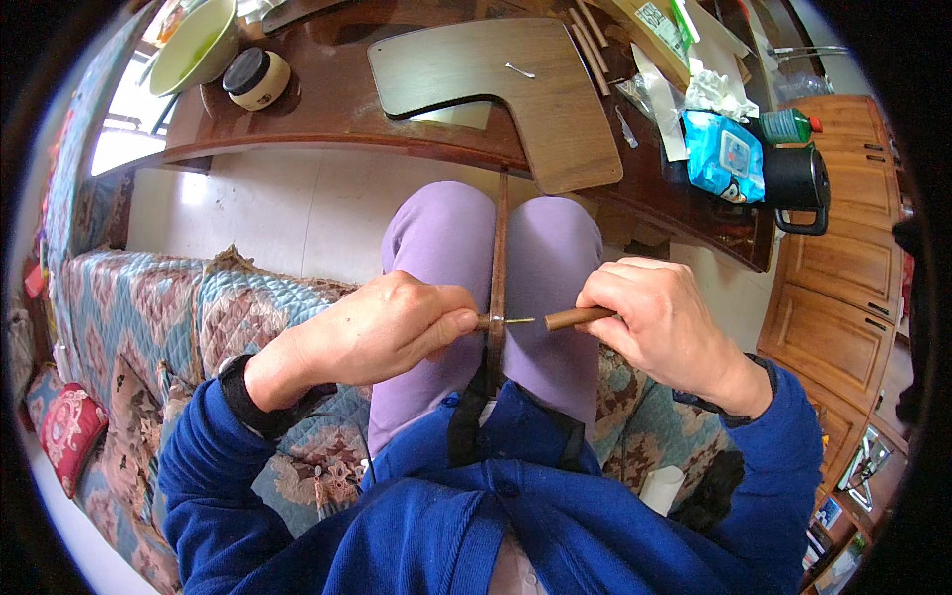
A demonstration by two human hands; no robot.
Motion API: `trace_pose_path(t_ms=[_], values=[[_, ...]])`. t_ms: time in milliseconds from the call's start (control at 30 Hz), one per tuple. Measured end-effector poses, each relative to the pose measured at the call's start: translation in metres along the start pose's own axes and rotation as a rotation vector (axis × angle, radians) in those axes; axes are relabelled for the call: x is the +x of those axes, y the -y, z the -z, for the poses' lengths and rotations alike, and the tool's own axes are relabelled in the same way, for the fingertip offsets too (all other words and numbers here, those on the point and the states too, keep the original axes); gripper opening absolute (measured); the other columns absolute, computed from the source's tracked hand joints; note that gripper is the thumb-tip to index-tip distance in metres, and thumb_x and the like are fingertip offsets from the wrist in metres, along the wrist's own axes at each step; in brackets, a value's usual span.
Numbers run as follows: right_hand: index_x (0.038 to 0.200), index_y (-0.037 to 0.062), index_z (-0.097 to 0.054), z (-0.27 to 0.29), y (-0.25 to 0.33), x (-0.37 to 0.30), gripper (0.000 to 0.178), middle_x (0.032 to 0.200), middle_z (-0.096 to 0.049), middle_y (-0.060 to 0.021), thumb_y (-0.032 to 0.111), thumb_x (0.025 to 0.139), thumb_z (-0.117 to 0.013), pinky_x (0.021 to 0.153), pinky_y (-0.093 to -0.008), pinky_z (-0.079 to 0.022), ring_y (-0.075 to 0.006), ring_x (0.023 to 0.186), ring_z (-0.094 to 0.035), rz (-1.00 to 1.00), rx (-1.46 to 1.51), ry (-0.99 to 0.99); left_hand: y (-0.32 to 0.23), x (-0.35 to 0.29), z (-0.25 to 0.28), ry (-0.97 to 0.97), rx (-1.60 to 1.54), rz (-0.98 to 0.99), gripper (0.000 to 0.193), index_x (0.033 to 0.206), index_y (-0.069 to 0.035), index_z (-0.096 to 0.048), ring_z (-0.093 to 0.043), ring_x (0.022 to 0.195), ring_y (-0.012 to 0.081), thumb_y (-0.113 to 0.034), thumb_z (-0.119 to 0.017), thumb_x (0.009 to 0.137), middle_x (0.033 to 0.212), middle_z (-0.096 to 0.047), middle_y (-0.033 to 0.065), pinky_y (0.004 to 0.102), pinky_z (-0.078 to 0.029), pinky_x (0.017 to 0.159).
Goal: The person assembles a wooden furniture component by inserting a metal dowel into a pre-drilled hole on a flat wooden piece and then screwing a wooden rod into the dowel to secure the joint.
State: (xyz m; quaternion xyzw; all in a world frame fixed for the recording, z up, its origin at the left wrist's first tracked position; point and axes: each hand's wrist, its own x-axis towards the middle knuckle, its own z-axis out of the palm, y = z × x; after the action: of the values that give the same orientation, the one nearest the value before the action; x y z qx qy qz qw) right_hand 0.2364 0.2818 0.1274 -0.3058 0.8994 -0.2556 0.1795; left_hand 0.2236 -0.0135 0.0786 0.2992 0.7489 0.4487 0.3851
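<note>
A long, narrow brown wooden strip (500, 238) runs between my knees, from the table edge down to my lap. My left hand (387, 327) is closed, thumb and fingers pinching a short brown rod end (484, 322) against the strip's left side. From the strip's right side a thin metal pin (522, 320) sticks out, pointing right. My right hand (650, 312) grips a round brown wooden dowel (570, 317). The dowel's end faces the pin's tip, with a small gap between them. Most of the left rod is hidden by my fingers.
On the dark table lies an L-shaped wood-grain board (555, 109) with a small white stick (520, 69). Several dowels (591, 50) rest beyond it. To the right are a blue wipes pack (719, 154), black mug (793, 178) and green bottle (783, 126); left, a jar (260, 84) and bowl (203, 50).
</note>
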Motion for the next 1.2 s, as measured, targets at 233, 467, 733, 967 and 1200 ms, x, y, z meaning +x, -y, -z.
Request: trace_pose_path(t_ms=[233,467,733,967,1200], values=[[0.091,0.0022,-0.071,0.003,-0.011,-0.012,0.012,0.085,-0.071,-0.0081,0.001,0.082,-0.079,0.070,-0.0317,-0.052,-0.0183,0.079,-0.068,-0.203,0.572,0.102,0.001,-0.001,-0.003,-0.042,0.031,-0.021,0.026,0.106,-0.002,-0.068,-0.069,0.075,0.0396,-0.024,-0.054,0.106,0.075,-0.068,0.0193,0.0466,-0.054,0.069],[0.100,0.0010,-0.075,-0.017,-0.024,-0.029,0.015,0.096,-0.074,-0.0036,0.004,0.087,-0.082,0.084,-0.0267,-0.053,-0.0106,0.091,-0.068,-0.221,1.087,0.039,0.000,0.000,-0.003,-0.036,0.050,-0.011,0.025,0.108,-0.003,-0.068,-0.069,0.077,0.0407,-0.024,-0.055,0.105,0.079,-0.069,0.0211,0.0468,-0.055,0.070],[0.099,0.0001,-0.073,-0.025,-0.029,-0.031,0.013,0.096,-0.074,-0.0059,0.003,0.089,-0.080,0.085,-0.0275,-0.056,-0.0122,0.092,-0.069,-0.196,1.221,0.003,0.001,0.000,-0.004,-0.068,0.089,-0.088,0.023,0.106,-0.001,-0.066,-0.070,0.069,0.0323,-0.020,-0.054,0.107,0.074,-0.069,0.0144,0.0413,-0.054,0.066],[0.101,0.0009,-0.069,-0.032,-0.033,-0.033,0.011,0.098,-0.075,-0.0079,0.001,0.092,-0.077,0.086,-0.0286,-0.058,-0.0136,0.093,-0.072,-0.223,1.403,0.021,0.004,-0.001,-0.005,-0.067,0.105,-0.076,0.023,0.107,-0.002,-0.067,-0.070,0.069,0.0332,-0.022,-0.054,0.107,0.073,-0.068,0.0140,0.0416,-0.054,0.065],[0.105,0.0015,-0.069,-0.036,-0.029,-0.029,0.015,0.093,-0.072,-0.0035,0.006,0.093,-0.078,0.077,-0.0238,-0.054,-0.0082,0.083,-0.066,-0.310,1.363,0.003,0.003,0.000,-0.005,-0.063,0.102,-0.075,0.023,0.107,-0.002,-0.066,-0.070,0.072,0.0346,-0.023,-0.056,0.107,0.075,-0.068,0.0151,0.0422,-0.055,0.066]])
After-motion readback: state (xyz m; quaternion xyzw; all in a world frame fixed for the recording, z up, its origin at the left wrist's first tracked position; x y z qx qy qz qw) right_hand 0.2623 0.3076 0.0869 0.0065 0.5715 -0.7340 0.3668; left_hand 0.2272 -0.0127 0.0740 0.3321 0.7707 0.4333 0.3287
